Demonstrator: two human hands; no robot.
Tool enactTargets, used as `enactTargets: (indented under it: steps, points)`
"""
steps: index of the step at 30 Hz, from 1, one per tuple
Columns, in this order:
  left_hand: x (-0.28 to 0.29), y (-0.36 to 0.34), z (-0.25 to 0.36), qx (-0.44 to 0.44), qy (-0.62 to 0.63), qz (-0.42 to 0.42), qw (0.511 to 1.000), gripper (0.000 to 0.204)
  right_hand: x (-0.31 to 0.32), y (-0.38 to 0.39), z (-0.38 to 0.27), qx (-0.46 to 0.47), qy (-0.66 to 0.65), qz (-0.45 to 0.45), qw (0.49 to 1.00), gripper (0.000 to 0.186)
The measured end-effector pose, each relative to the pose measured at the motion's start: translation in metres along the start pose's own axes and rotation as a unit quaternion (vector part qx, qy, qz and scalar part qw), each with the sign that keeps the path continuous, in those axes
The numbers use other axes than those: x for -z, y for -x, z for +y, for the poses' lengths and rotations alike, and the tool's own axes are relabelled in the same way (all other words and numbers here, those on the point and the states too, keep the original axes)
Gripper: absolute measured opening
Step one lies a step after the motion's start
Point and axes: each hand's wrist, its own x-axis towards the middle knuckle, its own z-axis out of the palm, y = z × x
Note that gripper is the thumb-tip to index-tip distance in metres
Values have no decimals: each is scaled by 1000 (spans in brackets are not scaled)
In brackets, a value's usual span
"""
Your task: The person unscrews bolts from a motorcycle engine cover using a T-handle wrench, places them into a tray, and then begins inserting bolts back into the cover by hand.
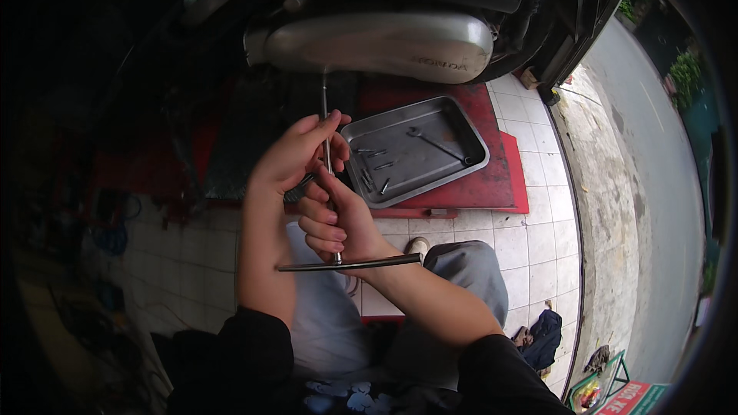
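Observation:
A chrome T-handle wrench (380,261) runs upward from its crossbar to the underside of a silver metal cover (369,38) on a dark motorbike. My left hand (300,152) is curled around the upper shaft, thumb raised along it. Just below, my right hand (338,219) grips the shaft above the crossbar, fingers wrapped round. Whether the wrench tip sits on a fastener is too small to tell. Right of my hands, a steel tray (415,192) holds a combination wrench (438,146) and several small bolts or pins (384,184).
The tray rests on a red lift platform (496,177) over white floor tiles (538,238). My knees show below my arms. At right are dark crumpled cloth (542,338), a green frame with a printed sign (630,392), a concrete strip (603,207) and a road (669,207).

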Motion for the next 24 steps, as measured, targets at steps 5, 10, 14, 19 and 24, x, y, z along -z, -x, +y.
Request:
enactTargets:
  steps: [5, 10, 14, 19, 24]
  points:
    - [-7, 22, 0, -18, -171, 64, 983, 57, 13, -2, -9, 18, 37, 14, 999, 43]
    - [-28, 56, 5, 2, -234, 132, 963, 67, -3, -6, 1, 51, 198, 155, 966, 38]
    - [-43, 42, -7, -2, -270, 155, 950, 65, -4, -5, -4, 72, 279, 230, 930, 28]
    - [-41, 21, -26, -27, -79, 200, 976, 41, -11, -4, -2, 90, 312, 279, 904, 31]
    - [-35, 8, -40, -67, 135, 145, 978, 31, -7, -4, -3, 99, 326, 331, 880, 32]
